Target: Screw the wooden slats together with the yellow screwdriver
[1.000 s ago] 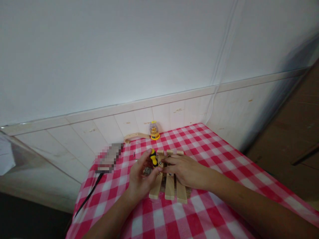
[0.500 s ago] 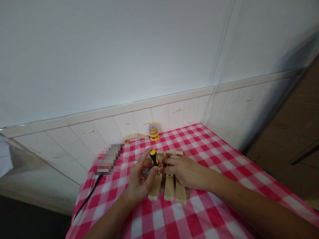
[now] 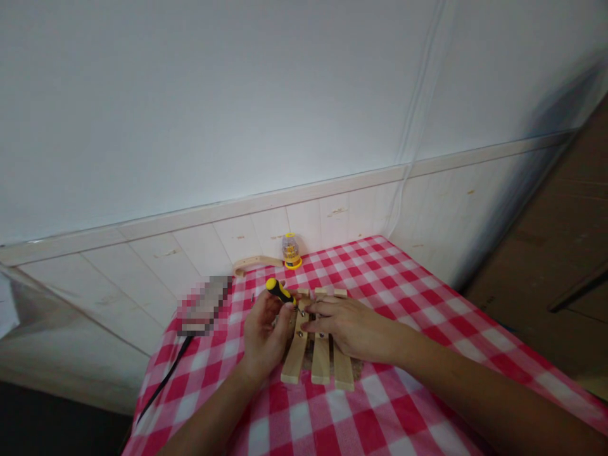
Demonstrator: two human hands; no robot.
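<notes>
A wooden slatted piece [image 3: 321, 358] of three pale slats lies on the red-and-white checked tablecloth [image 3: 380, 405]. My left hand [image 3: 263, 332] grips a short yellow-and-black screwdriver [image 3: 279, 291], its tip tilted down to the right at the leftmost slat. My right hand [image 3: 349, 326] lies across the slats, fingers stretched out towards the screwdriver tip and pressing on the wood. Small screw heads show on the slats beneath my fingers.
A small clear-and-yellow container [image 3: 291, 251] stands at the table's back edge against the panelled wall, with a curved wooden part [image 3: 254, 261] beside it. A blurred grey object [image 3: 202, 307] with a black cable [image 3: 164, 380] sits at the left edge. The table's right edge drops to a brown floor.
The screwdriver has tipped from nearly upright to leaning left, its handle swinging left and up in my left hand. My right hand stays on the slats.
</notes>
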